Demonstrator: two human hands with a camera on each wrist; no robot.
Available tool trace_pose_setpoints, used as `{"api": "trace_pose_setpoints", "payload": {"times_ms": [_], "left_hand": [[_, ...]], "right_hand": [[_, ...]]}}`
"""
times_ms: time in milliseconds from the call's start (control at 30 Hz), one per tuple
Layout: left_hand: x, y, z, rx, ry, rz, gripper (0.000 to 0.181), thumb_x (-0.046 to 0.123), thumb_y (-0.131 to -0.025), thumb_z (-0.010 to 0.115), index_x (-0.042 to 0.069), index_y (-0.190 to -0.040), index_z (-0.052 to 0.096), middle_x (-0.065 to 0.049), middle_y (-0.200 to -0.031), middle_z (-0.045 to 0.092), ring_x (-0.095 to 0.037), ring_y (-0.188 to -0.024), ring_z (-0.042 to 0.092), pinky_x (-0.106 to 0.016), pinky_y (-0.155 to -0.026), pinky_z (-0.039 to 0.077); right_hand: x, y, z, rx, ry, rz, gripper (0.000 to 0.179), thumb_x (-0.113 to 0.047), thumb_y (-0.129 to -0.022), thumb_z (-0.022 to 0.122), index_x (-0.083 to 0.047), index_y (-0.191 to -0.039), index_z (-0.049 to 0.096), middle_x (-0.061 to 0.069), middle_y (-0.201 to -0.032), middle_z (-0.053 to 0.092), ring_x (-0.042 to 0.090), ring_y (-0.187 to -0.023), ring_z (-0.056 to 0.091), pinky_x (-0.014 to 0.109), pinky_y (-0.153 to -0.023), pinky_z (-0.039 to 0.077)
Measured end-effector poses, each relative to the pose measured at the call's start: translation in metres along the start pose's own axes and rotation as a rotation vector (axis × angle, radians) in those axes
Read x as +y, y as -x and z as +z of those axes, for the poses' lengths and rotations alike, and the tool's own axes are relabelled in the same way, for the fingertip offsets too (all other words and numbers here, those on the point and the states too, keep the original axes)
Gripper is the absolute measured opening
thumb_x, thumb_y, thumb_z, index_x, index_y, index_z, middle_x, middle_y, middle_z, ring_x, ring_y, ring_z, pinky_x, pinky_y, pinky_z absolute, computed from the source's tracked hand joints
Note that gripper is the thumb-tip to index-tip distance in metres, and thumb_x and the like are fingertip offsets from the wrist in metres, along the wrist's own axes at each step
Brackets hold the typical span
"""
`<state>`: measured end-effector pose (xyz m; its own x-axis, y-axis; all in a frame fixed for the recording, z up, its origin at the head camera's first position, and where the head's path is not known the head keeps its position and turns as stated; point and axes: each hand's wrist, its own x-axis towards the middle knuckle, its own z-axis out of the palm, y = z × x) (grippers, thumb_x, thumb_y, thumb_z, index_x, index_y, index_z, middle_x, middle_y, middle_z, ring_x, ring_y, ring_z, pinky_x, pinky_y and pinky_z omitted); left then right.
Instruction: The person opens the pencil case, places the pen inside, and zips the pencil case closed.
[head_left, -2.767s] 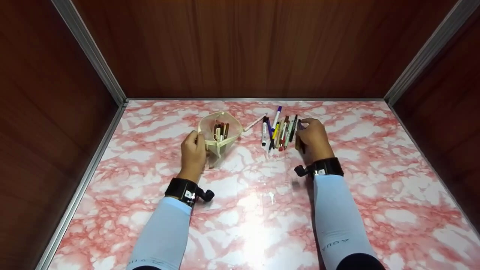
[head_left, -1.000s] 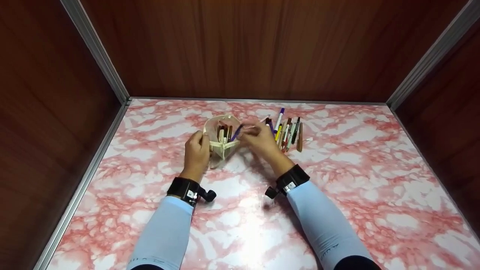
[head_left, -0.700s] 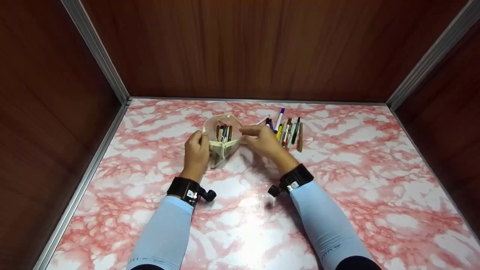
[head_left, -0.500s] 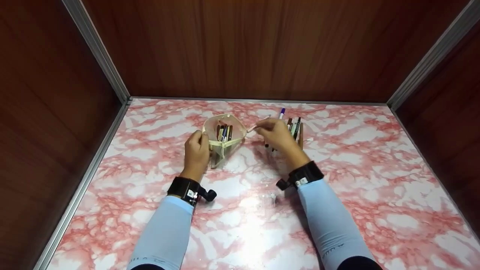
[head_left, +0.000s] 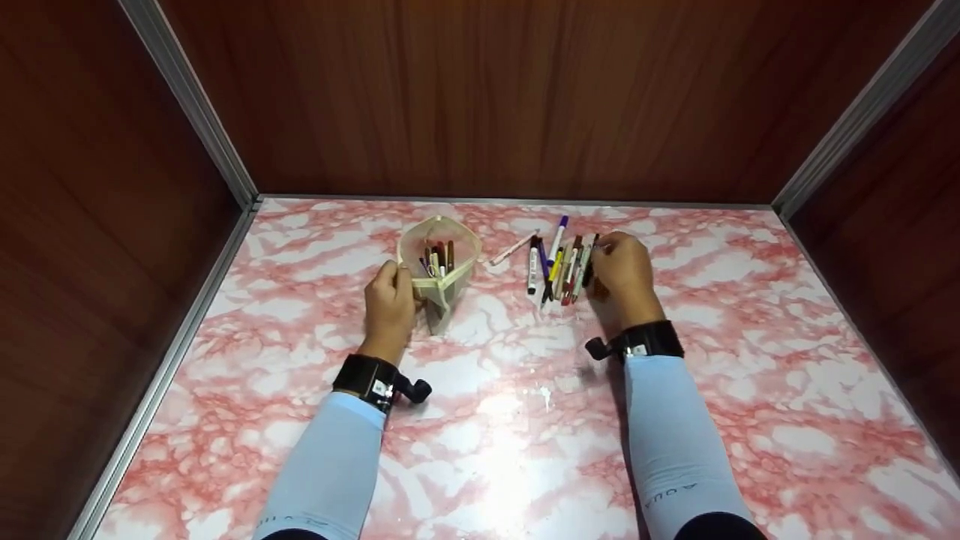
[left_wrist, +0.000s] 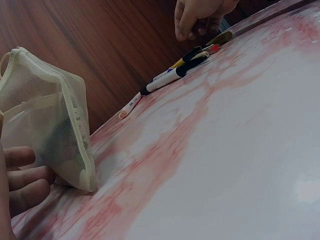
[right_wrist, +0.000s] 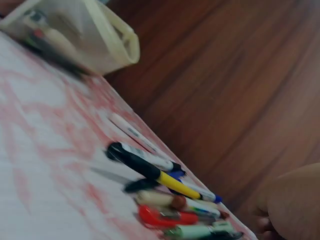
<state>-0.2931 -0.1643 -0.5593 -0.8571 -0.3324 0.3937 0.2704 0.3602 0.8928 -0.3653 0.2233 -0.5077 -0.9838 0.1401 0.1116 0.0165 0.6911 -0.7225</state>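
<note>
Head view has the left hand point(head_left: 388, 304) pinching the left side of a mesh pouch's rim point(head_left: 420, 283) between thumb and fingers; the mesh pouch point(head_left: 441, 309) is on the marbled table point(head_left: 750, 375), mouth gaping, with several pens inside point(head_left: 450, 256). The right hand point(head_left: 624, 268) is at the right end of the loose pens point(head_left: 556, 264), fingers bent beside a black pen point(head_left: 589, 274); its fingertips are hidden, so whether it has hold of anything cannot be told. The step in hand looks like picking out another pen for the pouch. Next would call for a sure pinch, a lift clear of the neighbouring pens and a steadily held mouth
</note>
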Motion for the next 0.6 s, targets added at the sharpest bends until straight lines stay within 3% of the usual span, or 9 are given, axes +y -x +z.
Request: {"api": "trace_pose_setpoints", "payload": {"times_ms": [100, 233, 333, 600], "left_hand": [[-0.001, 0.001, 0.000, -0.019, 0.020, -0.007, 0.031, 0.016, -0.115, 0.055, 0.010, -0.085, 0.054, -0.004, -0.073, 0.059, -0.017, -0.062, 0.062, -0.024, -0.053, 0.054], [-0.002, 0.000, -0.001, -0.003, -0.010, 0.025, 0.029, 0.015, -0.113, 0.055, 0.008, -0.085, 0.054, 0.000, -0.072, 0.052, -0.017, -0.065, 0.058, -0.025, -0.057, 0.049], [-0.004, -0.001, -0.001, 0.010, -0.043, 0.063, 0.028, 0.014, -0.112, 0.055, 0.006, -0.085, 0.052, 0.003, -0.071, 0.044, -0.018, -0.067, 0.052, -0.026, -0.060, 0.041], [-0.003, 0.000, 0.000, -0.029, -0.058, 0.092, 0.029, 0.012, -0.111, 0.054, 0.007, -0.084, 0.046, 0.005, -0.070, 0.039, -0.019, -0.065, 0.048, -0.028, -0.059, 0.037]], "right_hand": [[0.009, 0.000, -0.004, 0.009, 0.039, 0.009, 0.036, -0.020, -0.111, 0.063, 0.003, -0.137, 0.072, 0.024, -0.106, 0.080, 0.033, -0.075, 0.077, 0.050, -0.095, 0.062], [0.015, -0.001, -0.006, -0.036, 0.076, 0.027, 0.044, -0.026, -0.111, 0.064, 0.004, -0.143, 0.068, 0.029, -0.122, 0.081, 0.047, -0.107, 0.080, 0.059, -0.110, 0.058], [0.016, -0.002, -0.006, -0.056, 0.115, 0.037, 0.046, -0.028, -0.110, 0.065, 0.003, -0.144, 0.068, 0.028, -0.138, 0.077, 0.049, -0.126, 0.073, 0.062, -0.114, 0.055], [0.015, -0.001, -0.006, -0.098, 0.147, 0.067, 0.044, -0.022, -0.108, 0.065, 0.000, -0.146, 0.068, 0.028, -0.138, 0.077, 0.049, -0.129, 0.072, 0.063, -0.117, 0.054]]}}
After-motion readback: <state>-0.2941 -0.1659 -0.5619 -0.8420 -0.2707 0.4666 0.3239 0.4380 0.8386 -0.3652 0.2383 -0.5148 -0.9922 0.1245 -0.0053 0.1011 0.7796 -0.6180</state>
